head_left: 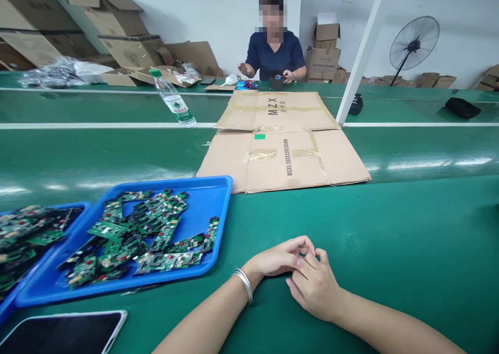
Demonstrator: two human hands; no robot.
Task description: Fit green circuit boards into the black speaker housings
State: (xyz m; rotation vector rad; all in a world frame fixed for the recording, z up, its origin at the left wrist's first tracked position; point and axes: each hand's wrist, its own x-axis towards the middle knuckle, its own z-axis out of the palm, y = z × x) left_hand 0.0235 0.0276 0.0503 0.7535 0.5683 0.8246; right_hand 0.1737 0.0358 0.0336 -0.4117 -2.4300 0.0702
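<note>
head view: hands (pixel 300 273) together, empty

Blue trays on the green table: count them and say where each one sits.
2. One blue tray lies left of the hands, filled with circuit boards. A second blue tray sits further left, cut off by the picture's edge; more may lie beyond it.

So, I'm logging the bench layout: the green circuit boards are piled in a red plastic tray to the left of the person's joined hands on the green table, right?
Not quite: the plastic tray holding the green circuit boards is blue, not red. The head view shows it left of the left hand and right hand, joined on the green table.
</note>
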